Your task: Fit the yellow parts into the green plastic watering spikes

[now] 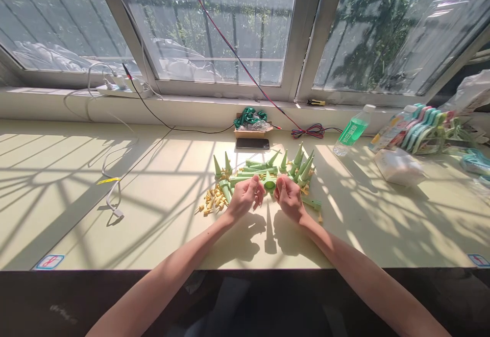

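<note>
A pale green hollow cone-shaped plastic piece (270,184) is raised above the table between my hands, its round open end facing me. My left hand (247,194) is closed at its left side, fingertips pinched. On the other side my right hand (290,197) pinches at its edge. Exact finger contact is partly hidden. Just behind lie several green tubes (254,170), with green cones (305,169) standing on the right and a few on the left. Small yellow pegs (213,201) are heaped beside my left hand.
Behind the parts lie a phone (252,143) and a small cardboard box (249,134) of green material. A green-labelled bottle (352,131), white tissue pack (398,166) and hangers (424,131) stand right. A white cable (114,201) and power strip (123,91) are left.
</note>
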### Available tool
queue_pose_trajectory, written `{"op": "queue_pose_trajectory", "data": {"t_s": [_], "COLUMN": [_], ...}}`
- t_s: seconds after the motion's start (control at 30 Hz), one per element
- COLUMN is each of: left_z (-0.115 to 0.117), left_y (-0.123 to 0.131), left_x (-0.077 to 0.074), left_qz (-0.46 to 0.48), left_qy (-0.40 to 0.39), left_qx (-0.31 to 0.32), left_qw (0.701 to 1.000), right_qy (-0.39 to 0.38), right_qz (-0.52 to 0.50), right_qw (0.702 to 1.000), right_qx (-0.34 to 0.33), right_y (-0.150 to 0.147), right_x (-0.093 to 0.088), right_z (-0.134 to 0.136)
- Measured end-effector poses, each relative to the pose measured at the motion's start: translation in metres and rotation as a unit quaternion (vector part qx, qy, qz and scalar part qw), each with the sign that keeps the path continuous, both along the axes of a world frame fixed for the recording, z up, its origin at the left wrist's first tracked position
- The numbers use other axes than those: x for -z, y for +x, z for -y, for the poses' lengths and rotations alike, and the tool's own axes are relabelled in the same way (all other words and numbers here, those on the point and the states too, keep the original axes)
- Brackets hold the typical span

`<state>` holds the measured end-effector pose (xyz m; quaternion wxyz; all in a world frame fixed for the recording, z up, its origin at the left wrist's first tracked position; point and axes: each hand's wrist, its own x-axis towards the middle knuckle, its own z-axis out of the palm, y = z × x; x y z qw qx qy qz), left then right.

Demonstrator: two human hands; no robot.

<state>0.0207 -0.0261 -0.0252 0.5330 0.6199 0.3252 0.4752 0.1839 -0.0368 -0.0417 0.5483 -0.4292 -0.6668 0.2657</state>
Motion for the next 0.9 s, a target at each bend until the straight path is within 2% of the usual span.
{"op": "queue_pose_trajectory", "data": {"t_s": [0.07,0.2,0.37,0.6,0.7,0.9], "left_z": [-0.001,0.000,0.002,0.005,0.005,0.003], "left_y": [0.000,0.001,0.000,0.001,0.002,0.001], "left_x": [-0.002,-0.007,-0.013,-0.015,-0.013,-0.006], "left_qz": [0.029,0.049,0.054,0.050,0.034,-0.050], "left_qy": [-0.045,-0.073,-0.098,-0.103,-0.084,0.026], "left_qx": [0.038,0.075,0.082,0.086,0.066,0.050], "left_qw": [0.998,0.993,0.990,0.990,0.994,0.997], "right_qy": [0.019,0.050,0.052,0.036,0.012,-0.055], "right_qz": [0.014,0.054,0.072,0.046,0.043,0.016], "right_qw": [1.000,0.997,0.996,0.998,0.999,0.998], "right_qx": [-0.017,-0.039,-0.026,-0.014,-0.010,-0.004], "right_y": [0.001,0.003,0.002,-0.001,-0.002,-0.003], "right_x": [-0.001,0.001,0.004,0.004,0.002,0.003], "right_z": [0.000,-0.003,-0.004,0.000,0.001,-0.001]}}
